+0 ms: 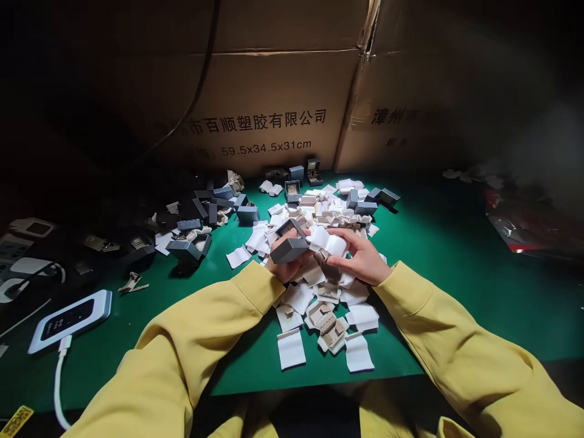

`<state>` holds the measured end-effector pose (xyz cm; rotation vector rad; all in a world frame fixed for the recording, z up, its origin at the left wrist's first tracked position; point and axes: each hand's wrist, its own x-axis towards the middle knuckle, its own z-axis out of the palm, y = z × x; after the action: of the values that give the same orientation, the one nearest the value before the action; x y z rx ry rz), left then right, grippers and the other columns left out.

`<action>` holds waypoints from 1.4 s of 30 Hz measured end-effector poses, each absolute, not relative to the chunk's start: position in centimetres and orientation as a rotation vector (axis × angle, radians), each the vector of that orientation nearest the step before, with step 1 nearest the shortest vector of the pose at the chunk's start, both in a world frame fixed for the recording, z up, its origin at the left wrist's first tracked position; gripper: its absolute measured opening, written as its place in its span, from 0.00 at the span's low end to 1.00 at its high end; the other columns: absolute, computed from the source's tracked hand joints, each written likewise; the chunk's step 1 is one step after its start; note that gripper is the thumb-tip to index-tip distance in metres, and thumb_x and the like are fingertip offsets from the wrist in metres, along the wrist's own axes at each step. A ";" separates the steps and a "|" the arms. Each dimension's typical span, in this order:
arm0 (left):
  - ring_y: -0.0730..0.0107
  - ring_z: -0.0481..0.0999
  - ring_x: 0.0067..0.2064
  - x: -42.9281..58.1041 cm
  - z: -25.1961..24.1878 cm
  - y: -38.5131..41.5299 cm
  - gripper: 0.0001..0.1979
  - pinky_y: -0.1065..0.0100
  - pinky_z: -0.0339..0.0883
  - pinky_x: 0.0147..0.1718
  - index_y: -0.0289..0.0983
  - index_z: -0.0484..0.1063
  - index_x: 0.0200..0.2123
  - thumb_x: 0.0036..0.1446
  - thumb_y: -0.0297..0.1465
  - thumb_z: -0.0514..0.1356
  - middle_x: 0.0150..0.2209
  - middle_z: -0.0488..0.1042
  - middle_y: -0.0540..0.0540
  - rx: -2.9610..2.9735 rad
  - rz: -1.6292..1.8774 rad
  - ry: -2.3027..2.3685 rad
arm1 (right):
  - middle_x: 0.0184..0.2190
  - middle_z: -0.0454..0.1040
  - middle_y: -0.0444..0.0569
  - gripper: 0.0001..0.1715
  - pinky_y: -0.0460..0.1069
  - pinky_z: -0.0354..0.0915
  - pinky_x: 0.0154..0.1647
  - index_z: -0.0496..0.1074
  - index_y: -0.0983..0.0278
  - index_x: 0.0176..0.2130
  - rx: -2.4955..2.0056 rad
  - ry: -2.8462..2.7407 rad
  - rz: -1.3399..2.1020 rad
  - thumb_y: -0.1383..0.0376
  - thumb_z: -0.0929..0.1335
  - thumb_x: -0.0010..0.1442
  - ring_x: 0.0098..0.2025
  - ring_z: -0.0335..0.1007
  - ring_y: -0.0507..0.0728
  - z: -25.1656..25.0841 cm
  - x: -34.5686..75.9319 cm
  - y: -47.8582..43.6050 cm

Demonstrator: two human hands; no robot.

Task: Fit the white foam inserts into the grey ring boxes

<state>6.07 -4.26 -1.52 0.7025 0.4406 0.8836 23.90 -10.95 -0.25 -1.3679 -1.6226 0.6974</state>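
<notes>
My left hand point(283, 271) is wrapped round a small dark grey box point(291, 250) with its hinged lid raised. Between the box and my right hand point(365, 258) is a white folded card insert point(336, 245), pinched by the fingers and thumb of that hand. The insert's near end lies close against the box; whether they touch is hard to make out. Beneath both hands spreads a loose pile of white and beige card inserts point(292, 348), some flat and some folded. Part of my left fingers is hidden behind the box.
More dark boxes point(185, 250) lie at the left, and others point(365, 208) behind the pile. Large cartons point(274, 85) stand along the back of the green table point(438, 255). A white cabled device point(73, 319) rests at the left, a clear plastic bag point(524, 231) at the right.
</notes>
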 end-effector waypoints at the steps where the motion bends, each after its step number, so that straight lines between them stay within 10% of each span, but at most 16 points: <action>1: 0.73 0.71 0.30 6.1 -1.7 -4.2 0.07 0.70 0.68 0.30 0.36 0.72 0.31 0.47 0.31 0.63 0.28 0.72 0.47 0.710 0.899 0.426 | 0.45 0.72 0.50 0.29 0.53 0.66 0.44 0.69 0.61 0.47 -1.355 -1.599 0.729 0.54 0.72 0.46 0.45 0.67 0.60 -0.2 23.9 -10.9; 14: 0.71 0.73 0.34 6.2 -1.5 -4.2 0.06 0.66 0.71 0.36 0.35 0.72 0.31 0.47 0.31 0.63 0.34 0.73 0.48 0.640 0.958 0.399 | 0.33 0.70 0.45 0.29 0.44 0.63 0.26 0.73 0.61 0.43 -1.097 -0.897 1.417 0.58 0.77 0.40 0.29 0.63 0.49 0.4 23.8 -10.7; 42: 0.63 0.76 0.32 5.9 0.1 -3.8 0.10 0.51 0.68 0.45 0.32 0.74 0.33 0.52 0.32 0.56 0.29 0.75 0.44 0.619 0.668 0.500 | 0.32 0.67 0.43 0.32 0.47 0.69 0.30 0.66 0.58 0.47 -1.160 -0.955 1.088 0.58 0.75 0.42 0.29 0.65 0.50 -0.3 23.3 -10.8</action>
<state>5.94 -3.85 0.14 0.6194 0.5005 0.6683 23.34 -10.76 -0.25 -1.1604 -0.9549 1.0879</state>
